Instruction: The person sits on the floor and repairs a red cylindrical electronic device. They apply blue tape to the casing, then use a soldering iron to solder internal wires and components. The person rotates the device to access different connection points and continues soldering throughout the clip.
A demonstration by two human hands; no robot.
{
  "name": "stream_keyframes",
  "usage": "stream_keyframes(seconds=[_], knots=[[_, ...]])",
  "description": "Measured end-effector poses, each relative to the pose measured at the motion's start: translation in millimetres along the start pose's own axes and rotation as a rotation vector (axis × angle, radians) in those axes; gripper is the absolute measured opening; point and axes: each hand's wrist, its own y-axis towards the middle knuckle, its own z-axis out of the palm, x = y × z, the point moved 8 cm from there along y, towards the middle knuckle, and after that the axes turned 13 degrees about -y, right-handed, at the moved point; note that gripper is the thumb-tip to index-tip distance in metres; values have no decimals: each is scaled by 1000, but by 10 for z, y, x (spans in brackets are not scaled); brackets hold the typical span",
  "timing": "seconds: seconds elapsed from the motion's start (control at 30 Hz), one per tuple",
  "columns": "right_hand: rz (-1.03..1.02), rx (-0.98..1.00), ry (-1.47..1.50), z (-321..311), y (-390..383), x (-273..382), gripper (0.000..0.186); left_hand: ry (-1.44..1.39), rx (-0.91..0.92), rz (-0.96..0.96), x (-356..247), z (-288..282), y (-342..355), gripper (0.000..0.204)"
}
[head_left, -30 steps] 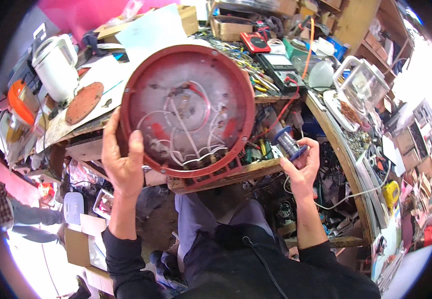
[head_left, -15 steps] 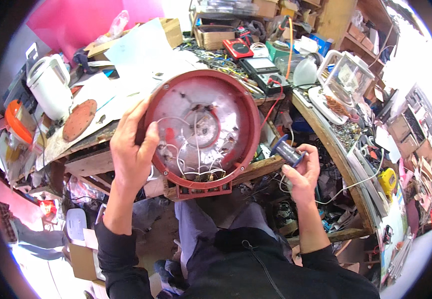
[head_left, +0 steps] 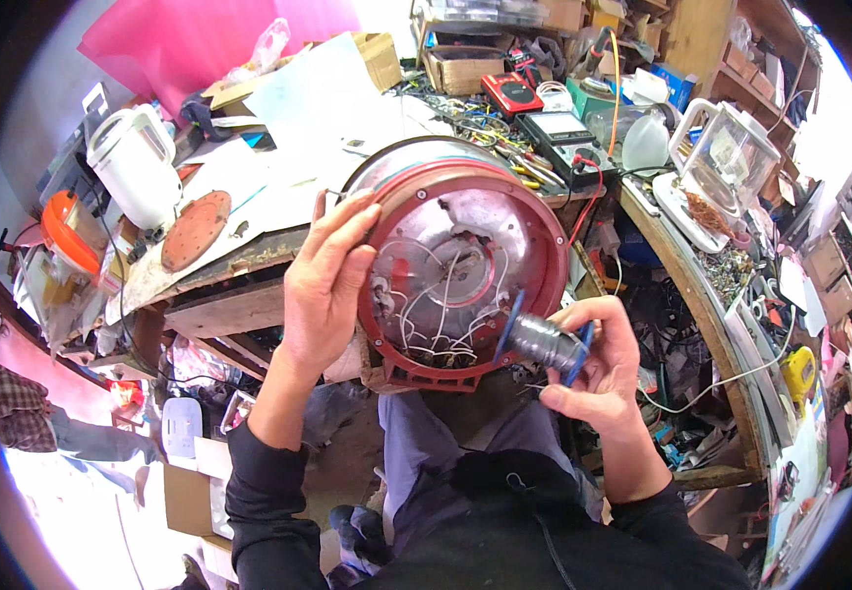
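A round dark-red appliance body [head_left: 555, 270] stands tilted at the bench edge, its open underside facing me. Inside are a shiny metal plate [head_left: 465, 211], a ring at the middle, and several loose white wires [head_left: 426, 320] that run to the lower rim. My left hand [head_left: 332, 275] grips the left side of the rim, fingers laid over it. In my right hand [head_left: 603, 359] is a blue-flanged spool of silvery solder wire [head_left: 544, 339], held between thumb and fingers in front of the lower right rim. A short wire end shows near the thumb.
On the left of the bench lie a red-brown disc [head_left: 197, 230] and a white jug-like appliance [head_left: 136, 162]. Behind are scattered hand tools [head_left: 524, 162] and a multimeter [head_left: 556, 138] with a red lead. A blender jug [head_left: 731, 157] stands right; a person's legs [head_left: 101, 433] show at left.
The appliance has tipped back, so its outer side now shows above the rim. My right hand has brought the spool up close to the lower right rim. My left hand stays on the left rim.
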Motion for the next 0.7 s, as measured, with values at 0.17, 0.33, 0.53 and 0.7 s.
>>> stream_keyframes(seconds=[0.17, 0.33, 0.53, 0.7], knots=[[79, 241, 7, 397, 11, -65, 63, 16, 16, -4, -25, 75, -10, 31], [-73, 311, -202, 596, 45, -243, 63, 1, -8, -32, 7, 65, -26, 29], [-32, 383, -198, 799, 108, -152, 60, 33, -17, -51, -14, 14, -84, 35], [78, 407, -37, 916, 141, -183, 60, -156, 21, -43, -463, -134, -150, 66]])
